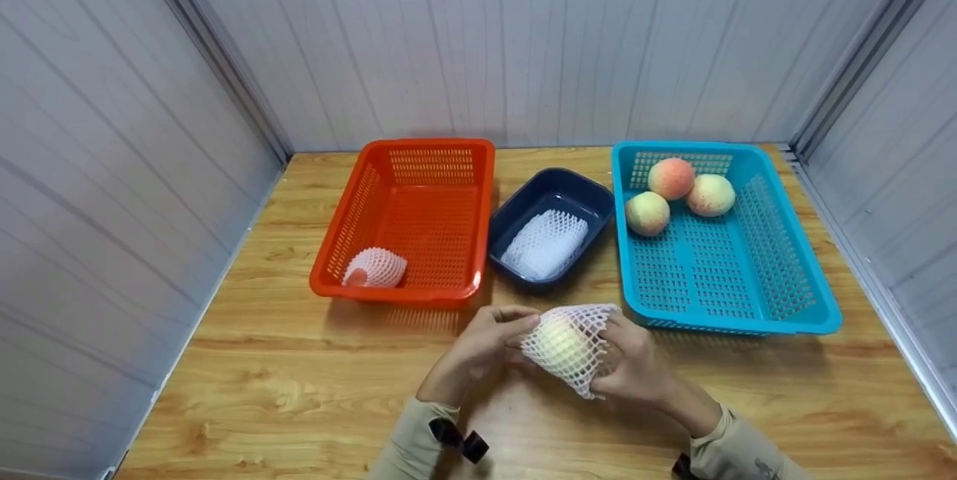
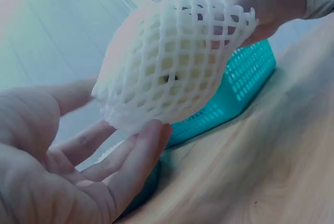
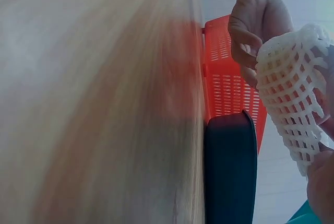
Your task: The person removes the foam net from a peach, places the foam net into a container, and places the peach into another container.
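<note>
Between the two hands, above the table, is a pale yellow peach [image 1: 562, 345] inside a white foam net [image 2: 172, 51]. My left hand [image 1: 490, 342] holds the net's narrower left end between thumb and fingertips. My right hand [image 1: 639, 364] grips the net's wide right rim, its fingers partly hidden by the mesh. In the right wrist view the foam net [image 3: 292, 88] spans between both hands. A dark blue basin [image 1: 572, 185] just beyond them holds white foam nets [image 1: 549, 241] lying flat.
At the left, an orange basket [image 1: 434, 293] contains a netted peach [image 1: 377, 267] in its near left corner. A turquoise basket [image 1: 725, 271] on the right holds three bare peaches [image 1: 671, 179] toward its back left. Panel walls [image 1: 478, 46] enclose the wooden table [image 1: 299, 375].
</note>
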Motion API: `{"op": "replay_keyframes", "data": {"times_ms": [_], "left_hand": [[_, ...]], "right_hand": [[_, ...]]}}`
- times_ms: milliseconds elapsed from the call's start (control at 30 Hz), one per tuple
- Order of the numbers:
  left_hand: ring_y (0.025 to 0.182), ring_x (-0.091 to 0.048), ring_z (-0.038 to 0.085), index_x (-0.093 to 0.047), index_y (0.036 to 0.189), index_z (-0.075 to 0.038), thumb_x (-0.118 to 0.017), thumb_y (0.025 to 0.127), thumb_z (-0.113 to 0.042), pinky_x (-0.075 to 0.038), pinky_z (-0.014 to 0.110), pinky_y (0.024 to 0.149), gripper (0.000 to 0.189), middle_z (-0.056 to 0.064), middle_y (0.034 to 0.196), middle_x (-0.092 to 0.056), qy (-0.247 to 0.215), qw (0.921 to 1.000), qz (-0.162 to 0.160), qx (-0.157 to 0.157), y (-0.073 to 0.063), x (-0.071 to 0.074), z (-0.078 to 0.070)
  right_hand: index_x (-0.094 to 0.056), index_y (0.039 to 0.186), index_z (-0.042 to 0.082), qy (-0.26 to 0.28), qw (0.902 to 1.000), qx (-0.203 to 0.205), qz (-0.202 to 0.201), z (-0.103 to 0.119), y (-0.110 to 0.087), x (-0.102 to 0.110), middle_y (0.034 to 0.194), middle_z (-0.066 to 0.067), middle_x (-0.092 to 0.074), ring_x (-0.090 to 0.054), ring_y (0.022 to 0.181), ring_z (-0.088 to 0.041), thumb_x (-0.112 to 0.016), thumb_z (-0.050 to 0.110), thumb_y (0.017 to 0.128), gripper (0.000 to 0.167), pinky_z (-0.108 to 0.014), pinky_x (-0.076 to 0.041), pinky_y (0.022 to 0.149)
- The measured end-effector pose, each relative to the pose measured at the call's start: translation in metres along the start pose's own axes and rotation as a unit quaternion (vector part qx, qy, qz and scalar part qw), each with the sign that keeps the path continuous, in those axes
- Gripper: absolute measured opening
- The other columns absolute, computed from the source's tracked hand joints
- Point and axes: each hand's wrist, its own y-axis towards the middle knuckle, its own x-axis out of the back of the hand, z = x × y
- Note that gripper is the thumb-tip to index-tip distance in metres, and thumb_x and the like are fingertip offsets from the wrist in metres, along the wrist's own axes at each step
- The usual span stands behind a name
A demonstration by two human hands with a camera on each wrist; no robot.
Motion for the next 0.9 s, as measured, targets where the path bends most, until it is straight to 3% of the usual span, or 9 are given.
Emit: {"op": "replay_keyframes", "data": {"times_ms": [233, 400, 700, 900], "left_hand": [[0.074, -0.068, 0.020, -0.069, 0.103, 0.012, -0.069, 0.085, 0.003, -0.057, 0.033, 0.068, 0.020, 0.017, 0.087, -0.071, 0.028, 0.9972, -0.050, -0.048, 0.001, -0.004, 0.004], [0.073, -0.066, 0.017, -0.067, 0.101, 0.016, -0.073, 0.080, 0.007, -0.055, 0.029, 0.066, 0.024, 0.015, 0.084, -0.070, 0.044, 0.9932, -0.082, -0.070, 0.002, -0.005, 0.002], [0.072, -0.066, 0.020, -0.068, 0.100, 0.013, -0.075, 0.074, 0.009, -0.056, 0.032, 0.066, 0.027, 0.016, 0.085, -0.068, 0.027, 0.9926, -0.100, -0.063, -0.001, -0.004, 0.000], [0.073, -0.067, 0.021, -0.065, 0.103, 0.016, -0.076, 0.073, 0.010, -0.056, 0.033, 0.067, 0.033, 0.015, 0.083, -0.069, 0.029, 0.9927, -0.106, -0.051, -0.001, 0.000, 0.002]], "right_hand": [[-0.066, 0.099, 0.004, -0.012, 0.9998, 0.011, -0.014, 0.001, -0.002, 0.000, 0.099, -0.007, -0.063, -0.060, 0.088, -0.020, -0.082, 0.012, 0.043, 0.059, -0.020, -0.044, 0.087], [-0.066, 0.102, 0.002, -0.008, 0.9996, 0.021, -0.020, 0.000, -0.001, 0.002, 0.099, -0.009, -0.063, -0.059, 0.088, -0.021, -0.084, 0.013, 0.043, 0.063, -0.020, -0.044, 0.089], [-0.065, 0.102, 0.000, -0.004, 0.9994, 0.032, -0.009, 0.001, -0.004, 0.012, 0.107, -0.016, -0.062, -0.060, 0.097, -0.028, -0.087, 0.011, 0.043, 0.064, -0.021, -0.042, 0.095], [-0.064, 0.101, -0.007, 0.009, 0.9989, 0.032, -0.031, 0.015, -0.003, 0.022, 0.104, -0.024, -0.061, -0.060, 0.096, -0.036, -0.087, 0.005, 0.038, 0.068, -0.021, -0.040, 0.098]]}}
